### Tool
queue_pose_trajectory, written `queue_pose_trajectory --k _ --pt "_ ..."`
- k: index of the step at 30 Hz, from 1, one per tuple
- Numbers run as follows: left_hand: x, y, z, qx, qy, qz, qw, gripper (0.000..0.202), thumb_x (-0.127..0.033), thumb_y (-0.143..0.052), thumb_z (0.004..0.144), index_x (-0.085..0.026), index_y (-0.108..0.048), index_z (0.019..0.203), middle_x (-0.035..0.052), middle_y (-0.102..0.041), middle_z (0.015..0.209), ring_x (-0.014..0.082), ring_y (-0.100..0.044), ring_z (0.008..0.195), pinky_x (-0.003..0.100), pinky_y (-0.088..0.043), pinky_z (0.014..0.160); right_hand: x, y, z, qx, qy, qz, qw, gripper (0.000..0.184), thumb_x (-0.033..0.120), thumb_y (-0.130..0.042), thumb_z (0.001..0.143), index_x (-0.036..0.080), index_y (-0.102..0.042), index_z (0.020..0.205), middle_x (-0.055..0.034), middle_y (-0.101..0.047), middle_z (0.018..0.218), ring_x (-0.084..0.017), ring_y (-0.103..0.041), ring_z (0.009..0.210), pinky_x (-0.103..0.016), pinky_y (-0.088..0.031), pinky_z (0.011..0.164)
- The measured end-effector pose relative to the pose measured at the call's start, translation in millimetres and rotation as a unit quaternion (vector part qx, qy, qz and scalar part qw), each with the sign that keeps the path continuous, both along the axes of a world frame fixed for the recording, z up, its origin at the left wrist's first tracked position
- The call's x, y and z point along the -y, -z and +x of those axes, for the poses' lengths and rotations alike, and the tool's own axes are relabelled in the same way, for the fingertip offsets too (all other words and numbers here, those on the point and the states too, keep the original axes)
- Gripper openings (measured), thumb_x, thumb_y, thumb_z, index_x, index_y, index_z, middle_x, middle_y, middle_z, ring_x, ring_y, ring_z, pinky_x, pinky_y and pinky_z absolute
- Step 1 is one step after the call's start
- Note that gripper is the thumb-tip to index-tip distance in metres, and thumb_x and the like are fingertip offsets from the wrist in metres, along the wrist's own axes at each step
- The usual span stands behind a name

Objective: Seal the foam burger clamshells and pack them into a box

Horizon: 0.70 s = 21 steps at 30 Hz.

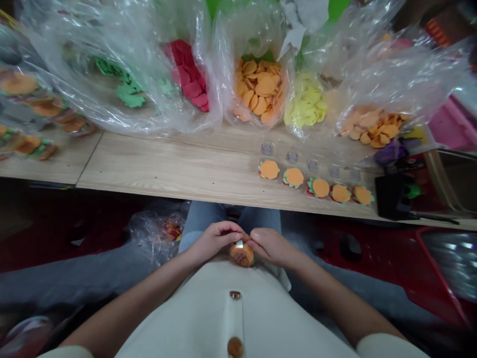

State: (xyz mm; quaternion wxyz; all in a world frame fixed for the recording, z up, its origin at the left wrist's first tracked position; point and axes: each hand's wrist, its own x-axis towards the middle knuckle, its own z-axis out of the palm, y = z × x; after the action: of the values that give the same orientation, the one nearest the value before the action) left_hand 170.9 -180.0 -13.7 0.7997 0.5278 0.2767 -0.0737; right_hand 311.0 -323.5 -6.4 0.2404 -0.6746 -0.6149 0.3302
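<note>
Below the near edge of the table point(167, 164), over the lap point(203, 216), left hand point(214, 241) and right hand point(274, 246) are pinching a small orange foam burger point(241, 254) from both sides, seemingly pressing its layers together, likely needing steady, aligned fingertip pressure.

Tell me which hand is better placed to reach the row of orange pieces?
Probably the right hand: the row of orange pieces lies on the table toward its side. Both it and the left hand pinch a small disc.
</note>
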Motion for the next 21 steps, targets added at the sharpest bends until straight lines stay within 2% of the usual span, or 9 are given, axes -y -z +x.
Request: queue_pose_trajectory --k 4,6,8,10,12,15,17,21 --pt "4 -4.3 2 0.001 0.006 -0.005 1.0 0.017 -0.033 -0.064 0.07 -0.017 -0.067 0.076 0.0034 -0.065 0.073 0.014 -0.057 0.065 0.025 -0.044 0.062 7 8.2 -3 -0.031 0.034 -0.004 0.999 0.032 0.036 -0.033 0.089 0.02 -0.046 0.063 0.001 -0.047 0.061 -0.012 -0.04 0.057 -0.024 -0.03 0.055" --pt "4 -6.6 2 -0.015 -0.024 0.0 1.0 0.017 -0.033 -0.064 0.071 -0.017 -0.065 0.076 0.0026 -0.064 0.073 0.0131 -0.056 0.065 0.024 -0.044 0.063 12 14.2 -6 -0.085 0.104 -0.009 0.991 0.029 0.038 -0.038 0.087 0.02 -0.044 0.064 0.002 -0.046 0.063 -0.011 -0.04 0.058 -0.023 -0.031 0.055" --pt "0 -10.2 -2 -0.03 -0.055 0.008 0.998 0.016 -0.033 -0.061 0.073 -0.017 -0.062 0.077 0.0014 -0.062 0.074 0.0125 -0.055 0.066 0.024 -0.043 0.064 18 19.0 -12 -0.15 0.182 -0.022 0.972 0.025 0.038 -0.042 0.086 0.02 -0.044 0.069 0.0026 -0.047 0.065 -0.011 -0.042 0.059 -0.022 -0.033 0.054" --pt "-6 -16.0 -7 -0.028 -0.05 0.038 0.998 0.017 -0.034 -0.056 0.077 -0.019 -0.062 0.081 0.0013 -0.061 0.076 0.013 -0.054 0.068 0.025 -0.043 0.066 22 20.2 -20 -0.182 0.217 -0.028 0.959 0.019 0.035 -0.039 0.087 0.02 -0.045 0.076 0.0019 -0.05 0.07 -0.011 -0.045 0.064 -0.022 -0.036 0.058" --pt "-15 -23.6 -13 0.004 0.017 0.112 0.994 0.019 -0.032 -0.052 0.08 -0.022 -0.065 0.09 0.003 -0.06 0.082 0.0154 -0.054 0.076 0.028 -0.043 0.071 21 16.5 -26 -0.179 0.195 -0.018 0.964 0.018 0.032 -0.035 0.089 0.021 -0.046 0.082 0.0005 -0.052 0.076 -0.012 -0.048 0.07 -0.023 -0.038 0.063" --pt "-23 -33.3 -18 0.075 0.119 0.271 0.952 0.024 -0.03 -0.056 0.078 -0.028 -0.067 0.099 0.0043 -0.058 0.085 0.0182 -0.052 0.083 0.03 -0.041 0.077 11 5.6 -29 -0.145 0.108 0.005 0.984 0.019 0.03 -0.032 0.09 0.021 -0.047 0.081 -0.0009 -0.052 0.078 -0.013 -0.047 0.073 -0.025 -0.038 0.068" --pt "-24 -35.5 -18 0.101 0.132 0.327 0.93 0.023 -0.029 -0.058 0.077 -0.03 -0.068 0.098 0.0042 -0.057 0.081 0.0178 -0.052 0.081 0.03 -0.041 0.076 3 -0.9 -27 -0.107 0.049 0.013 0.993 0.02 0.031 -0.032 0.09 0.021 -0.045 0.078 -0.0013 -0.051 0.075 -0.014 -0.046 0.072 -0.026 -0.038 0.068" --pt "-17 -29.7 -16 0.119 0.124 0.346 0.922 0.02 -0.029 -0.056 0.08 -0.028 -0.069 0.095 0.004 -0.057 0.08 0.0158 -0.054 0.079 0.029 -0.043 0.074 -2 -3.7 -27 -0.047 0.013 0.013 0.999 0.02 0.029 -0.029 0.09 0.02 -0.041 0.076 -0.0026 -0.049 0.074 -0.015 -0.044 0.069 -0.027 -0.037 0.064"
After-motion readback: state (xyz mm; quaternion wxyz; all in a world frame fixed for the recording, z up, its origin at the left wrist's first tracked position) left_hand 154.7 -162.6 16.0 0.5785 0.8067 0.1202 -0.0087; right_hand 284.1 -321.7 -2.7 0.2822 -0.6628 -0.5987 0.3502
